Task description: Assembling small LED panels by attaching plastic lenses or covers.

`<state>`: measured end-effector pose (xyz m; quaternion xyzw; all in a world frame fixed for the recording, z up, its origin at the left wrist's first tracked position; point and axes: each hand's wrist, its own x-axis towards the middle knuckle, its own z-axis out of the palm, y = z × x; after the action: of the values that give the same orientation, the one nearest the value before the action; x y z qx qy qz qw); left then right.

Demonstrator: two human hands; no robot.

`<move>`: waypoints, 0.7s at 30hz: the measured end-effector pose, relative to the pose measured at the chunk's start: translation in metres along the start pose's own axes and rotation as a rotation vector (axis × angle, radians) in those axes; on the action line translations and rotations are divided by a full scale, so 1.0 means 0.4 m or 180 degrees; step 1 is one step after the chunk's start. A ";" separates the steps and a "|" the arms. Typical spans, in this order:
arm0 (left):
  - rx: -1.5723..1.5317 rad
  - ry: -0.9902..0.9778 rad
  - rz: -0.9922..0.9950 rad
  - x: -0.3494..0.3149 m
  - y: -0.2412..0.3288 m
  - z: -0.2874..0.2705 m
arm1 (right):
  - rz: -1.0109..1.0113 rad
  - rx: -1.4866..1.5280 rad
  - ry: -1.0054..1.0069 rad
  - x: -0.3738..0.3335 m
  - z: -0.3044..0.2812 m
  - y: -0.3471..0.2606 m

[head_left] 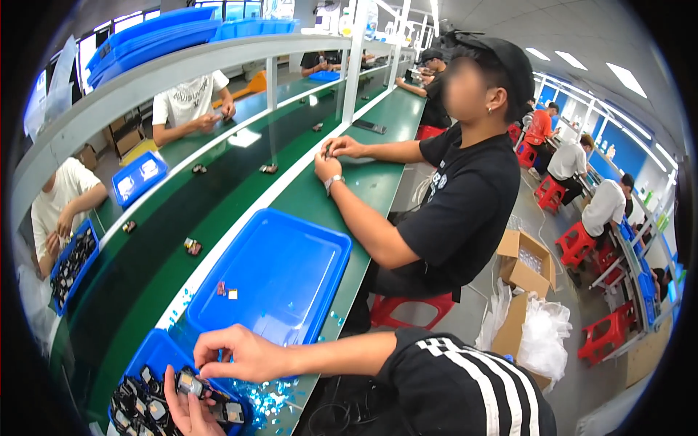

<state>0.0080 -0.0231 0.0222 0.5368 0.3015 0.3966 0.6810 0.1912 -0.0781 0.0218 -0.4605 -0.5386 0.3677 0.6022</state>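
At the lower left, my left hand (190,410) holds a small dark electronic device (190,384) with a pale square face, tilted up between thumb and fingers. My right hand (243,354) reaches in from the right just above it. Its thumb and index finger are pinched together close to the device; whatever is between them is too small to make out. Both hands are over a blue bin (161,341) filled with similar black devices (138,407), their cables tangled among them.
Beside the bin lies a larger blue tray (291,283) with a small red part (222,288). Shiny blue film pieces (269,403) litter the green table. A green conveyor belt (156,251) carries several small parts. A co-worker in black (465,189) sits at my right; others sit across.
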 end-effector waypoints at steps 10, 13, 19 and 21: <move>0.0328 -0.0363 0.0172 0.022 -0.094 -0.028 | -0.0411 -0.0742 -0.0237 -0.054 0.029 0.012; 0.0240 -0.0458 0.0083 0.008 -0.064 -0.002 | -0.0373 -0.1266 0.0190 -0.049 0.043 0.014; 0.0066 -0.0463 0.0048 0.009 -0.064 -0.010 | -0.0489 -0.1514 0.0418 -0.053 0.071 0.021; 0.0135 -0.0375 0.0016 0.001 -0.062 -0.021 | -0.0638 -0.1486 0.0331 -0.043 0.080 0.043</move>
<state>0.0066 -0.0216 -0.0038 0.5743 0.2678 0.3595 0.6850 0.1579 -0.0839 -0.0001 -0.5495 -0.6202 0.1477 0.5400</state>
